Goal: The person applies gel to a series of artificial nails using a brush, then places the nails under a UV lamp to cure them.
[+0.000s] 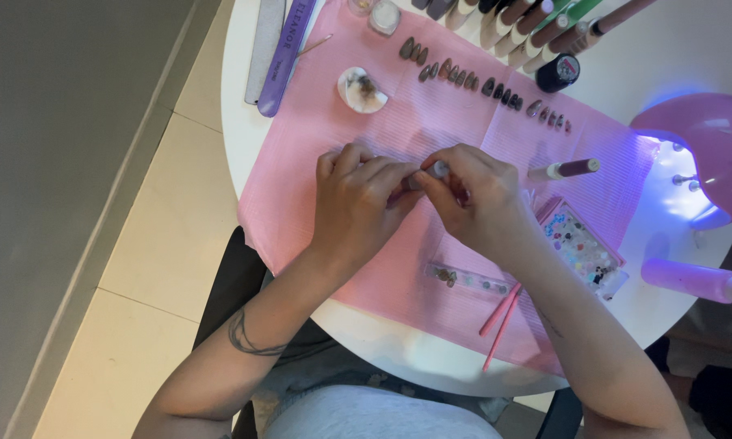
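Both hands meet over the middle of the pink mat [317,191], and it's close work. The left hand [358,203] is curled tight, fingers bunched narrow around something small that its knuckles hide; what it grips cannot be told. The right hand [472,199] pinches a slim brush pen [433,172] between thumb and fingertips, its pale tip pointing straight into the left hand's fingers, the two hands touching there.

Look around the round white table [691,49]. Just right of the right wrist lies a flat clear box [581,248] with a pink rim, its little compartments filled with tiny coloured bits, too small to tell apart. In front of the hands, a narrow clear strip [467,279] carries a few small dark pieces in a row. Two pink sticks [500,317] lie crossed near the mat's front edge.

Behind the hands, a curved row of dark false nails [484,85] runs across the mat, and a white pad [361,89] bears a brownish smear. Two nail files [277,49], one grey, one purple, lie side by side at the far left. A rank of polish bottles [537,28] leans along the far edge, with a small black jar [558,71] beside them and another pen [565,169] lying alone. At the right, a pink lamp [703,134] glows blue-white underneath.
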